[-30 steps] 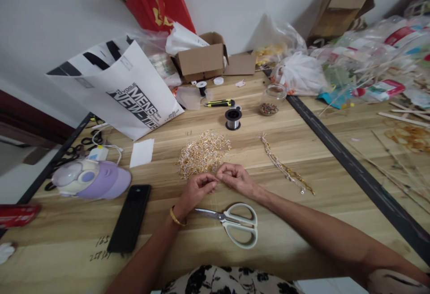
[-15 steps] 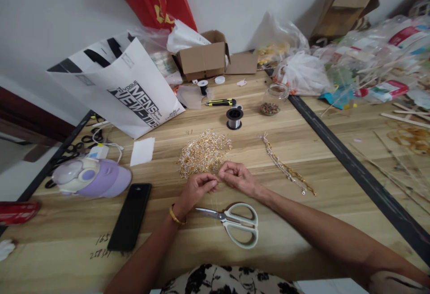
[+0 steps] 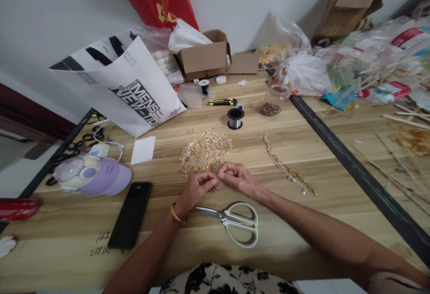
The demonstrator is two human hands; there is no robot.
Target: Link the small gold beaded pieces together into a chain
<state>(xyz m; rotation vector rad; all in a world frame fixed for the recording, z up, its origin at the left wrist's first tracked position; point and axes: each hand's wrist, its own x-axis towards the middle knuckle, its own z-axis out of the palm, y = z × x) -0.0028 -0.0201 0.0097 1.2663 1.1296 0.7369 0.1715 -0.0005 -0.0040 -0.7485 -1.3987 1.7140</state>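
Observation:
My left hand (image 3: 200, 187) and my right hand (image 3: 238, 178) meet fingertip to fingertip over the wooden table, both in a pinch. Whatever sits between the fingers is too small to make out. Just beyond them lies a heap of small gold and silver beads or links (image 3: 201, 151). Scissors (image 3: 231, 221) with white handles rest slightly open on the near side of the hands. Right of the hands, gold and silver chains (image 3: 284, 165) lie stretched out in a bundle. A spool of clear or silvery line (image 3: 235, 118) stands behind the heap.
A black phone (image 3: 130, 215) and a purple bottle (image 3: 97, 175) lie at left, near a white paper bag (image 3: 134, 92). Behind are a yellow cutter (image 3: 221, 101), a bead jar (image 3: 275, 99) and a cardboard box (image 3: 203, 58). Plastic bags (image 3: 302, 72) crowd the right back.
The view has shifted very slightly. Both hands keep nearly the same pinched pose, with at most a tiny finger movement.

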